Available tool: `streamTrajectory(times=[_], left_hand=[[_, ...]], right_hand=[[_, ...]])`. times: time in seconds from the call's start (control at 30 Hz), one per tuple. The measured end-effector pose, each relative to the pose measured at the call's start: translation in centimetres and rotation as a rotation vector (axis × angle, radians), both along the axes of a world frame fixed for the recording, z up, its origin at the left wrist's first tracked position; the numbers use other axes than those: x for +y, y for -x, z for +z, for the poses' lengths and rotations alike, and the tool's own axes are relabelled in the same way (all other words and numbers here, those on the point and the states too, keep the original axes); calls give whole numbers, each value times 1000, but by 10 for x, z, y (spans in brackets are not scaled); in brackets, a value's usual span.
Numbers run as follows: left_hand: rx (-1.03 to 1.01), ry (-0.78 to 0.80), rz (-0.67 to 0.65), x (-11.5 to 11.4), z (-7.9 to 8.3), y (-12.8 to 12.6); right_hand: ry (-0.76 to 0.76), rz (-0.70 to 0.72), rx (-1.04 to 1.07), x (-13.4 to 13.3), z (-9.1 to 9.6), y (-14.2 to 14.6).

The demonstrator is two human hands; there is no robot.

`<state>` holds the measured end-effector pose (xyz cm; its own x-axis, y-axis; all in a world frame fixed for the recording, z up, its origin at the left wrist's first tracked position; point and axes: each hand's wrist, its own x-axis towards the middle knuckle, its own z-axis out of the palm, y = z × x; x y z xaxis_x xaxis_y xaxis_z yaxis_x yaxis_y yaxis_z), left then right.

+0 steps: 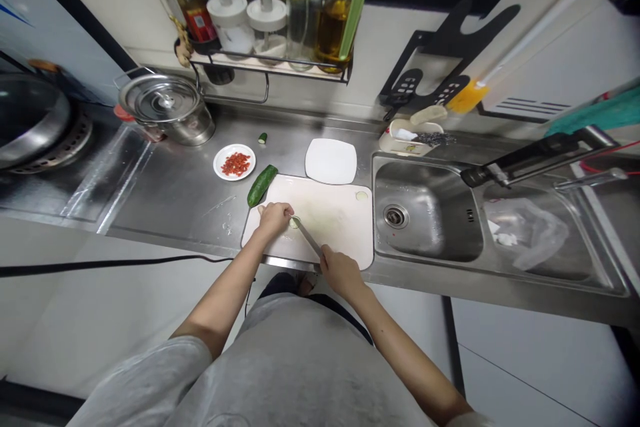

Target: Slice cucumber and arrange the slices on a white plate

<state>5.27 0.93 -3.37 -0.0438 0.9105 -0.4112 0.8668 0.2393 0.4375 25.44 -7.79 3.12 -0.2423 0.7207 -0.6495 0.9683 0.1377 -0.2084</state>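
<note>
Steel knife (307, 237) runs from five o'clock up to eleven across the pale cutting board (345, 233), its handle enclosed by the right hand (340, 271). Its tip meets a small cucumber piece (295, 221), mostly hidden beneath the curled fingers of the left hand (273, 219), which press it down. A whole cucumber (261, 185) lies at the board's ten o'clock corner.

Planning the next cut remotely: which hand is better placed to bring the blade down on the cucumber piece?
Right. The right hand grips the knife, blade at the cucumber piece; the left hand pins it.
</note>
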Motion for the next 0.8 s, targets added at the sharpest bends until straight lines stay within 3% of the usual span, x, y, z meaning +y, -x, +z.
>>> streamTrajectory(times=[0.8], left_hand=[[-13,34,5,1,4,0]], right_hand=[[-14,18,-35,0,-3,4]])
